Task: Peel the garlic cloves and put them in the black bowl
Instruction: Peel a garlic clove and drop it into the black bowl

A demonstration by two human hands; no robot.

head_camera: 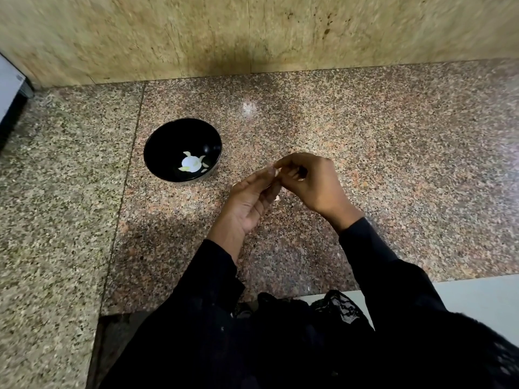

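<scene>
Few peeled bits sit in the black bowl (182,150) already, off left of the fingertips, while both hands (280,186) pinch a garlic clove (276,172) mid-peel.

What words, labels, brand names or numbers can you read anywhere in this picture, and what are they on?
None: no readable text shows in the head view.
The black bowl carries no label; the pale shapes inside are garlic pieces, not print.
The granite counter and the stone wall show only speckle and stains.
The grey object at the left edge has a small dark mark, too blurred to read.
</scene>
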